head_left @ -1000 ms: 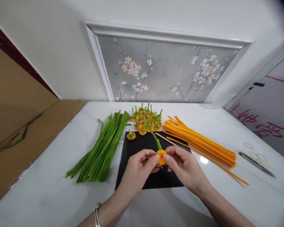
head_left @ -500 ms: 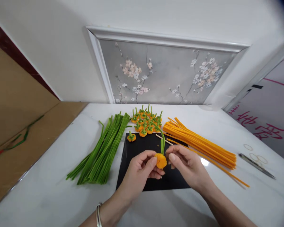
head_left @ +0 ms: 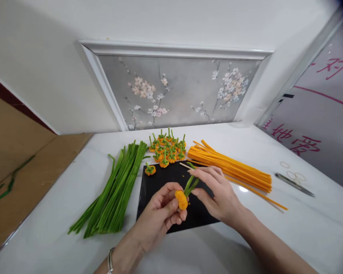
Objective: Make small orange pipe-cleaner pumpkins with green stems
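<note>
My left hand (head_left: 165,207) pinches a small orange pumpkin made of pipe cleaner (head_left: 181,199) between thumb and fingers, above a black mat (head_left: 162,179). Green pipe cleaner (head_left: 189,185) rises from the pumpkin's top in bent strands. At those strands is my right hand (head_left: 217,192), its thumb and fingers curled around them; the exact contact is partly hidden. Behind the hands stands a cluster of finished-looking orange pumpkins with green stems (head_left: 171,158), and one single pumpkin (head_left: 150,170) sits at the mat's far left corner.
A bundle of green pipe cleaners (head_left: 114,194) lies to the left, an orange bundle (head_left: 231,165) to the right. Tweezers (head_left: 294,184) and several thin rings (head_left: 285,164) lie far right. A pale stick (head_left: 185,165) crosses the mat's back edge. Cardboard (head_left: 40,160) borders the left.
My left hand has tilted the pumpkin so its side shows. My right hand has moved up and left onto the green strands, which now bend toward it. The view has swung slightly right.
</note>
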Demonstrator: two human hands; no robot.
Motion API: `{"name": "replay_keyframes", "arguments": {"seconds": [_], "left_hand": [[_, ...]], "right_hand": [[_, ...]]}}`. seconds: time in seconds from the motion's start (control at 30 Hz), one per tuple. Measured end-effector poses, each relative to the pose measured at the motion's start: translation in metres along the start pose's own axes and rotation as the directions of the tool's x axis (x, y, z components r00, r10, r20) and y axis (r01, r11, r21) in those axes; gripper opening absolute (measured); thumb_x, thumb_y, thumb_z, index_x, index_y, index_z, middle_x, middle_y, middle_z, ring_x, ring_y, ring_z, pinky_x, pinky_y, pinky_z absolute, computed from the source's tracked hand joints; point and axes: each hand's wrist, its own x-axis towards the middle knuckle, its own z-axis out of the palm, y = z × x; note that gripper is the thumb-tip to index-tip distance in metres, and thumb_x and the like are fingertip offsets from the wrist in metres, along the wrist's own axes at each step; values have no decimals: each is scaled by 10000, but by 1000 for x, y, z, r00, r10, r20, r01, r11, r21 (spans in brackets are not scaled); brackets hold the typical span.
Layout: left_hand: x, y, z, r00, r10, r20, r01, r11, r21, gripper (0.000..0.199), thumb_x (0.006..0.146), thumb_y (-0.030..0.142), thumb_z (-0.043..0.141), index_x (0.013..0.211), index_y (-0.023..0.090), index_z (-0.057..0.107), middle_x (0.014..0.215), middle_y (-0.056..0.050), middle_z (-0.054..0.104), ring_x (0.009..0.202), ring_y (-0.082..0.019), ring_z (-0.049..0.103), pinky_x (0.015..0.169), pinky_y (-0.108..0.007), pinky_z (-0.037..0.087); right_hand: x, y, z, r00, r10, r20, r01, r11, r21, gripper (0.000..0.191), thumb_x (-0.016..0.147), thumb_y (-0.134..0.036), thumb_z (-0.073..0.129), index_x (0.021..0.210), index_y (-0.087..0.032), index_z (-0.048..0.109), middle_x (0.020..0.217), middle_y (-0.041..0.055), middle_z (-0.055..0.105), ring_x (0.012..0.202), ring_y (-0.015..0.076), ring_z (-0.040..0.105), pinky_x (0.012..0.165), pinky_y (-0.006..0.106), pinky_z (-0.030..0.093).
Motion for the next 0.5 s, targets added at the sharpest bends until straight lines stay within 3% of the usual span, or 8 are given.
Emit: {"name": "replay_keyframes", "arguments": {"seconds": [0.1, 0.23, 0.33, 0.4, 0.5], "left_hand": [[0, 1, -2, 1000, 7, 22, -7, 1000, 11, 188, 766, 170, 745, 885, 209, 604, 724, 31, 636, 633, -76, 645, 556, -119, 512], [2, 1, -2, 999, 15, -34, -14, 1000, 21, 209, 757, 170, 749, 881, 204, 584, 746, 27, 639, 670, -84, 650, 607, -139, 540], [3, 2, 0, 994, 39, -105, -36, 999, 29, 226, 736, 154, 760, 867, 201, 581, 834, 20, 648, 692, -89, 661, 614, -137, 536], [3, 3, 1, 992, 52, -117, -47, 998, 52, 193, 739, 159, 752, 835, 190, 586, 909, 10, 648, 717, -102, 672, 643, -156, 540], [2, 3, 1, 996, 79, -44, -72, 988, 133, 131, 760, 199, 728, 824, 175, 616, 998, -16, 638, 784, -138, 678, 730, -210, 541]], "right_hand": [[-1, 1, 1, 998, 58, -36, -57, 998, 17, 345, 881, -217, 581, 1219, -196, 518, 1134, 132, 588, 1033, 237, 583, 849, 393, 504], [-1, 0, 0, 998, -59, 18, 59, 998, 26, 176, 902, -178, 549, 1050, -213, 637, 1024, 96, 603, 859, 178, 616, 723, 310, 518], [-1, -3, -2, 993, -92, 69, 91, 996, 23, 191, 913, -131, 503, 981, -191, 670, 894, 77, 637, 766, 158, 615, 670, 278, 510], [1, -5, -4, 992, -36, 119, 26, 996, 84, 209, 918, -114, 469, 952, -175, 666, 866, 73, 647, 742, 149, 615, 657, 260, 511], [4, -7, -6, 983, 71, 170, -105, 974, 202, 194, 928, -145, 461, 912, -180, 651, 862, 64, 645, 750, 143, 614, 675, 254, 515]]}}
